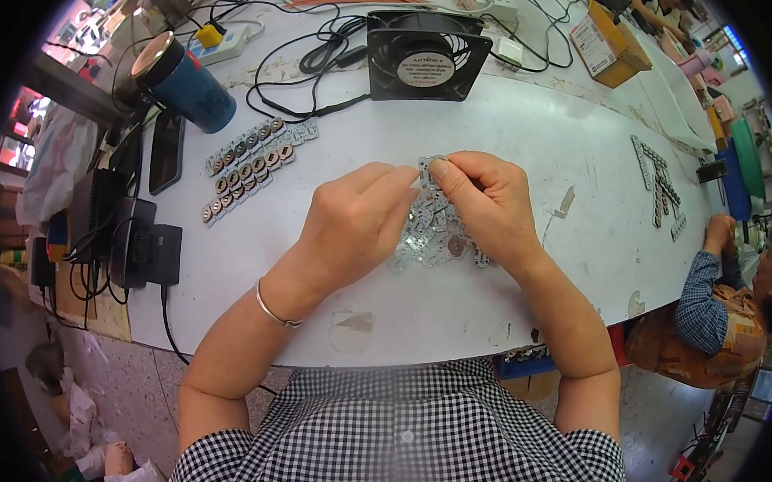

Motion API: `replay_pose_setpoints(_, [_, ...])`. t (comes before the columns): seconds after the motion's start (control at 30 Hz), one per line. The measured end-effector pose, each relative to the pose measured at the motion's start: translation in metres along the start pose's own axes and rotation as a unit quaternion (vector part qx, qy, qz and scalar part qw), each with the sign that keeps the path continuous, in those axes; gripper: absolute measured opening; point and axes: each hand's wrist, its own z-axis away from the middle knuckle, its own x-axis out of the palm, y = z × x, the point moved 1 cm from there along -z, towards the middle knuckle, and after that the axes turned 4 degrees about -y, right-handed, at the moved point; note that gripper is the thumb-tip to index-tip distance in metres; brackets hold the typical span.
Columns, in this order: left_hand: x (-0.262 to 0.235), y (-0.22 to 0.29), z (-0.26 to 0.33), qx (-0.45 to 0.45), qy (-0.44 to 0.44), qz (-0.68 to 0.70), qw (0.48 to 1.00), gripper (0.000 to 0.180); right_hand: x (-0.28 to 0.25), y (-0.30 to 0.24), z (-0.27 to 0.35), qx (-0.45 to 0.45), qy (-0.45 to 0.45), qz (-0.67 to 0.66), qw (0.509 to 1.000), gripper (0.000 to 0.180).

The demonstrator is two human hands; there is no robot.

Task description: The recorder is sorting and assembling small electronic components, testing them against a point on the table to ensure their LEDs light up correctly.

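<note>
A small flat metal plate (425, 164) is pinched upright between the thumb and fingers of my right hand (495, 203). My left hand (355, 215) is closed at the plate's left side, its fingertips pressed together; whatever they hold, if anything, is too small to make out. Under and between both hands lies a loose pile of similar silvery metal plates (421, 244), one with a round brownish part (457, 246). Off to the left, several plates fitted with round parts (252, 168) are laid out in slanted rows.
A black square fan (430, 56) stands behind my hands, with cables. At left are a blue tumbler (191, 86), a phone (167, 151) and black devices (135, 243). More plates (656, 182) and a cardboard box (608, 46) lie right. A person (708, 313) sits at the right edge.
</note>
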Motion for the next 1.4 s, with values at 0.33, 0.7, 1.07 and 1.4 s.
replay_pose_setpoints(0.33, [-0.004,-0.007,0.0,-0.143,-0.105,0.064,0.982,0.016,-0.017,0.003,0.002,0.081,-0.056,-0.029,0.995,0.019])
replay_pose_setpoints(0.7, [-0.01,-0.001,-0.004,-0.119,-0.169,0.223,0.953,0.058,-0.008,-0.003,0.008,-0.055,-0.117,0.078,0.989,0.015])
replay_pose_setpoints(1.07, [-0.013,-0.003,-0.003,-0.168,-0.172,0.291,0.926,0.062,-0.005,-0.009,0.008,0.007,-0.124,0.008,0.992,0.012])
replay_pose_setpoints(1.4, [-0.014,-0.004,-0.003,-0.183,-0.196,0.295,0.917,0.064,-0.001,-0.005,0.009,-0.069,-0.164,0.085,0.98,0.011])
